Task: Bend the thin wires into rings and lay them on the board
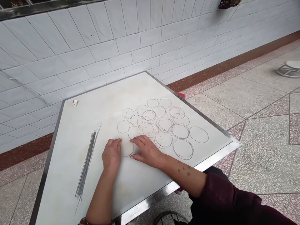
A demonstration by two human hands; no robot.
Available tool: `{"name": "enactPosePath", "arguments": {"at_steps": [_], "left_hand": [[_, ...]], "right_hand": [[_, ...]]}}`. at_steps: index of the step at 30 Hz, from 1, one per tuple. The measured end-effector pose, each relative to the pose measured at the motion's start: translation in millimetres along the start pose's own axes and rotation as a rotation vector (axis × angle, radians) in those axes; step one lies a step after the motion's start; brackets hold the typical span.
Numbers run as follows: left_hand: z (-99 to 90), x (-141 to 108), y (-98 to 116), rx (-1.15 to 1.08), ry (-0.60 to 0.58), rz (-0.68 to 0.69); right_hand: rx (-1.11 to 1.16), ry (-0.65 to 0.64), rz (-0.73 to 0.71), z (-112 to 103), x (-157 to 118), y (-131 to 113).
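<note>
A thin wire ring (133,150) is between my two hands, just above or on the white tabletop. My left hand (112,154) is closed, its thumb and index finger pinched on the ring's upper left side. My right hand (147,151) is at the ring's right side, with thumb and fingers spread apart. Beyond and to the right of my hands lie several wire rings (182,149), many overlapping. A bundle of straight thin wires (87,165) rests on the table, left of my left hand.
The white table (98,106) has a metal edge and stands near a tiled wall (98,56). A small red and white object (75,102) sits at its far left corner. A stool (290,66) is on the floor at the far right.
</note>
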State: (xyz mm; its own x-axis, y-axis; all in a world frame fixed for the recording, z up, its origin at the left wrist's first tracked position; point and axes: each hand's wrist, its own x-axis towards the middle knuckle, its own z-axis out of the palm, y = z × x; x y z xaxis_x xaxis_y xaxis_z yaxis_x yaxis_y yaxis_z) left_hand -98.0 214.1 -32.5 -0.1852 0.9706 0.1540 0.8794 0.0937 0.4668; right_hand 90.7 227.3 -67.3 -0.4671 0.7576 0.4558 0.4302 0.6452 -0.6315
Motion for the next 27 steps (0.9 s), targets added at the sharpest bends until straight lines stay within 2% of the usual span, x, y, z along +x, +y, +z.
{"name": "enactPosePath", "arguments": {"at_steps": [6, 13, 19, 23, 27], "left_hand": [[3.6, 6.0, 0.8, 0.018, 0.055, 0.01], [3.7, 7.3, -9.6, -0.093, 0.097, -0.005], [3.5, 3.3, -13.8, -0.161, 0.051, 0.049], [7.4, 4.7, -16.3, -0.17, 0.045, 0.086], [12.2, 6.8, -19.8, -0.162, 0.052, 0.106]], "right_hand": [[-0.059, 0.026, 0.022, 0.2, -0.1, 2.2], [-0.141, 0.0, -0.024, 2.7, 0.6, 4.2], [-0.197, -0.008, -0.052, 0.3, 1.7, 2.1], [-0.248, -0.009, 0.017, -7.7, 19.5, -2.8], [-0.311, -0.075, 0.062, -8.9, 46.1, -6.1]]}}
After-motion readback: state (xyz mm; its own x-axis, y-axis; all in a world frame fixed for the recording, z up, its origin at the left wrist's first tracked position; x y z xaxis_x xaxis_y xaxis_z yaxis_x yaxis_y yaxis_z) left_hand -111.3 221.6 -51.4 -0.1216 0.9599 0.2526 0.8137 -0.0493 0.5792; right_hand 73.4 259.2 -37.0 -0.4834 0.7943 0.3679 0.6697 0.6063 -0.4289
